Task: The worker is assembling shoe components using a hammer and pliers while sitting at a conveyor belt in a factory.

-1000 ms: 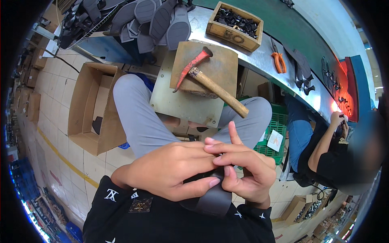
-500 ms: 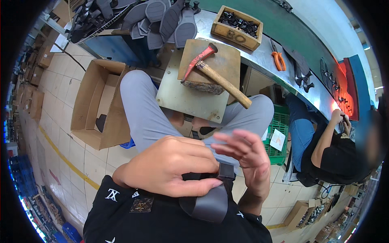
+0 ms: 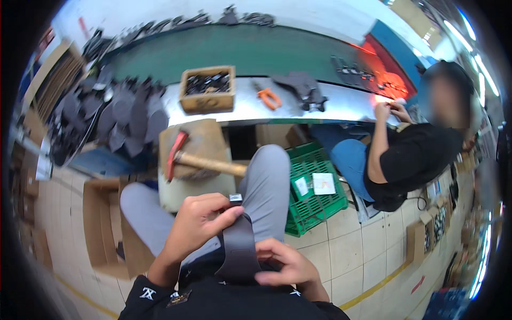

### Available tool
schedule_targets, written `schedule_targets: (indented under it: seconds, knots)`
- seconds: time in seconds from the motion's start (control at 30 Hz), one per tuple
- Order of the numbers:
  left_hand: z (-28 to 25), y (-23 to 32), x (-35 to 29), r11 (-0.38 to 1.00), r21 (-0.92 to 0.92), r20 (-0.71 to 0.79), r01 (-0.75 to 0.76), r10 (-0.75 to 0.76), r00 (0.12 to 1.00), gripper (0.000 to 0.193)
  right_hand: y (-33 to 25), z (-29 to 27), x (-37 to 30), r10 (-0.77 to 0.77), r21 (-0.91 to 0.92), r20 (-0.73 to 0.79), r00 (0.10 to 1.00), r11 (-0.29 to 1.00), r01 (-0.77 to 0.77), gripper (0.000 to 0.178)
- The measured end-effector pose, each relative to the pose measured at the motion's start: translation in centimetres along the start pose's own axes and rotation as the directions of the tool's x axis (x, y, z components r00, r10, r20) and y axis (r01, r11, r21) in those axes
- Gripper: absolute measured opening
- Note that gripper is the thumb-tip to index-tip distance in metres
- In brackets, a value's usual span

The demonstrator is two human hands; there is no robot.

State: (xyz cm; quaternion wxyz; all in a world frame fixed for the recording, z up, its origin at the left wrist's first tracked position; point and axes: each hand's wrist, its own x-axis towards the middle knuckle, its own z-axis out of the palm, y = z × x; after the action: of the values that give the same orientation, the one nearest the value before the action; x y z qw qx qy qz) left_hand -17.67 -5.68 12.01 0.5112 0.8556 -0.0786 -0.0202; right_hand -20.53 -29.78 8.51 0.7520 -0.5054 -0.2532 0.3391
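Observation:
A dark grey shoe sole with a heel (image 3: 238,250) is held over my lap, its heel end up and its broad end toward my shirt. My left hand (image 3: 200,216) is closed around the heel, with the thumb along one side and the small square heel tip showing above. At the sole's lower right edge, my right hand (image 3: 288,266) has its fingers curled and the thumb against the broad end; part of its grip is hidden. Beyond my hands, a hammer (image 3: 210,163) with a red head and wooden handle lies on a worn block (image 3: 208,133).
On the metal-edged bench stand a wooden box (image 3: 207,104) of small black parts, orange-handled pliers (image 3: 269,98) and dark heeled pieces (image 3: 303,90). Many soles (image 3: 128,114) are heaped left. A cardboard box (image 3: 101,229) and green crate (image 3: 314,205) flank my legs. A co-worker (image 3: 410,160) sits right.
My view has swung up and right. The sole now hangs below my left hand with its flat face showing. My right hand, spread and apart before, has come down to the sole's edge.

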Motion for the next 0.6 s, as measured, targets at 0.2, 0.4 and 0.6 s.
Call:
schedule_targets:
  seconds: [0.2, 0.4, 0.6]
  knots:
    - [2.4, -0.4, 5.4, 0.988, -0.123, -0.097, -0.092, 0.080, 0.992, 0.049, 1.5, -6.5, 0.3, -0.103, -0.064, -0.621, 0.777, 0.995, 0.081, 0.037]
    - [3.2, -2.1, 7.6, 0.989, -0.147, 0.126, 0.028, -0.009, 0.992, 0.050, 8.5, -20.8, -2.1, -0.100, -0.164, -0.887, 0.450, 0.981, -0.104, 0.040]
    - [1.2, -4.1, 6.7, 0.973, -0.198, 0.151, 0.122, -0.092, 0.984, 0.042, 8.0, -27.9, 3.1, -0.394, -0.594, -0.803, 0.448, 0.598, -0.538, 0.073]
